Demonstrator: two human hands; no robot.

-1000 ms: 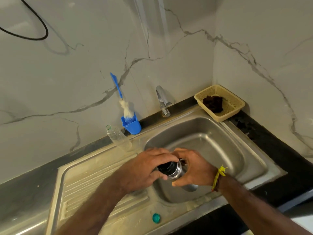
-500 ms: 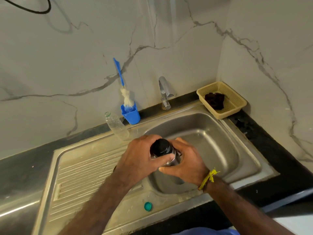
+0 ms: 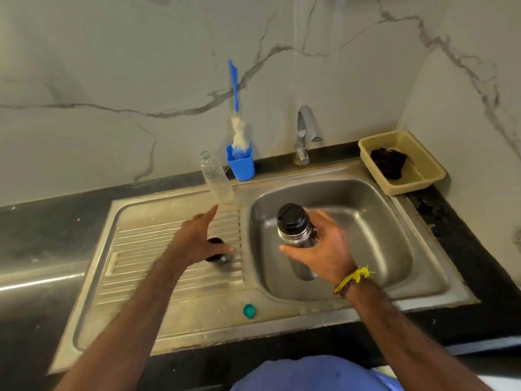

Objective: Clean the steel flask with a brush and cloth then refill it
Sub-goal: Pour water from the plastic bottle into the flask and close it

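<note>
My right hand (image 3: 327, 252) grips the steel flask (image 3: 294, 239) around its body and holds it tilted over the sink basin (image 3: 383, 235). A black stopper closes the flask's mouth. My left hand (image 3: 194, 238) hovers with fingers spread over the ribbed drainboard (image 3: 146, 249). Just under its palm the flask's dark outer cap (image 3: 216, 258) stands on the drainboard, partly hidden. A bottle brush (image 3: 240, 131) with a blue handle stands in a blue holder (image 3: 242, 166) against the wall. A dark cloth (image 3: 388, 163) lies in a beige basket (image 3: 423, 177) at the back right.
An uncapped clear plastic bottle (image 3: 217, 179) leans at the back of the drainboard, just beyond my left fingertips. Its green cap (image 3: 249, 310) lies near the front rim. The tap (image 3: 305, 134) stands behind the basin, with marble walls behind and to the right.
Both hands were together on the flask's top. My left hand has come away to the left with the outer cap, which now stands on the drainboard. The flask stays in my right hand.
</note>
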